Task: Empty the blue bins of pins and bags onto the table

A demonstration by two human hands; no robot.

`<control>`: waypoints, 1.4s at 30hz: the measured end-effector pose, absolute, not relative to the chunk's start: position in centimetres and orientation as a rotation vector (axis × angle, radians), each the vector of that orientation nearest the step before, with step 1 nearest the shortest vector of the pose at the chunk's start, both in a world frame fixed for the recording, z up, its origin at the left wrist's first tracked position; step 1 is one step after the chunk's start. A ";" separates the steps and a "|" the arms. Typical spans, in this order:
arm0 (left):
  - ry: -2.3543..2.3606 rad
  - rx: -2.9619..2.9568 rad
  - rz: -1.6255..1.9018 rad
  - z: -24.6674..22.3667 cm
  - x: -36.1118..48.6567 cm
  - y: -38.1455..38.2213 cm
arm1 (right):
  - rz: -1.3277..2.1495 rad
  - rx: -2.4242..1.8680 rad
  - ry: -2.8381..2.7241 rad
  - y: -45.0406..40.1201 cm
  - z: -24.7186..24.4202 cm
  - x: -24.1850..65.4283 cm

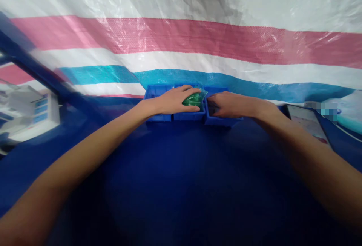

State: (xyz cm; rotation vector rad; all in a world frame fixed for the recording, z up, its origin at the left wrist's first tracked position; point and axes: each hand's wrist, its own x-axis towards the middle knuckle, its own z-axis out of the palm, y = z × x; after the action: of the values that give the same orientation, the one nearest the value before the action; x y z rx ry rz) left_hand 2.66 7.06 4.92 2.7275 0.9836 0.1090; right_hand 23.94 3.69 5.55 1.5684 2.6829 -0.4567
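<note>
My left hand [178,99] reaches over the middle blue bin [189,116], its thumb and fingers curled round a shiny green plastic packet [194,99]. The packet has a clear, crinkled edge at its upper right. Inside the right blue bin [223,120], my right hand [226,104] bends downward with its fingers drawn together. A dark shape shows beside those fingertips, but I cannot make out what it is. The left blue bin [159,118] stands partly behind my left wrist, so little of its inside shows.
The three bins stand in a row on a dark blue tabletop [181,170], against a striped plastic sheet [198,36]. A phone [308,123] lies beyond my right forearm, near a white cable [349,133]. White equipment [42,112] sits at the left.
</note>
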 end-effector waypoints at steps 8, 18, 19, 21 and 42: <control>1.017 2.745 0.118 4.6 3.0 7.3 | -0.375 1.484 2.560 4.3 5.6 23.6; 1.059 2.731 0.175 4.4 3.5 7.3 | -0.262 1.504 2.570 4.1 5.5 23.4; 1.050 2.725 0.168 4.6 3.5 7.3 | -0.261 1.507 2.574 4.1 5.5 23.4; 1.041 2.718 0.141 5.0 3.6 7.4 | -0.274 1.503 2.580 4.1 5.5 23.4; 1.075 2.777 0.052 4.8 4.5 7.5 | -0.233 1.533 2.580 4.4 5.2 23.3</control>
State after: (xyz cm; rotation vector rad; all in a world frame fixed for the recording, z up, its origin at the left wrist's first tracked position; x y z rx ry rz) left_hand 4.51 7.55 4.81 2.7768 1.0747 0.0524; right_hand 23.26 4.40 5.21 1.5330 2.5795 -0.2330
